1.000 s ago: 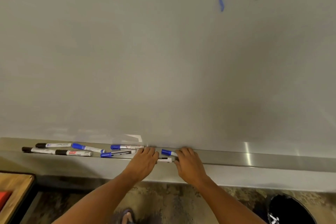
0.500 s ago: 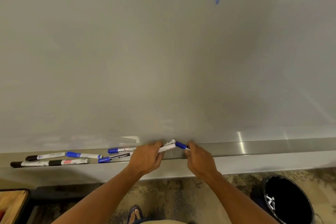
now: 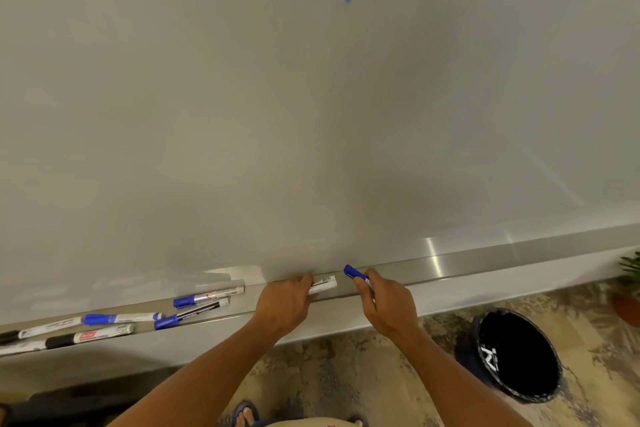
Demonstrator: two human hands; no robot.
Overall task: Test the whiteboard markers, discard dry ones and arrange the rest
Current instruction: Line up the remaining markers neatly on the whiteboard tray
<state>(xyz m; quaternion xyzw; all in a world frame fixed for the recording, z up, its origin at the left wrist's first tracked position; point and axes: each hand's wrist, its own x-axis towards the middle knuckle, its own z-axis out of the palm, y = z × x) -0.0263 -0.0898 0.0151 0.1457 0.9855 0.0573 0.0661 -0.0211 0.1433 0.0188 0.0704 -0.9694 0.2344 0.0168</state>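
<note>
**Marker uncapped over the tray**

Toward the left end of the whiteboard tray point(image 3: 485, 262) lie six capped markers: two black-capped ones point(image 3: 65, 340) at the far left, then four blue-capped ones point(image 3: 194, 312). Right of them, above the tray's front edge, the left hand point(image 3: 284, 305) grips a white marker barrel point(image 3: 323, 284), its end sticking out to the right. Just beside it, apart from the barrel, the right hand point(image 3: 388, 305) pinches a blue cap point(image 3: 355, 273). On the floor further right stands a black bin point(image 3: 517, 355).
</note>
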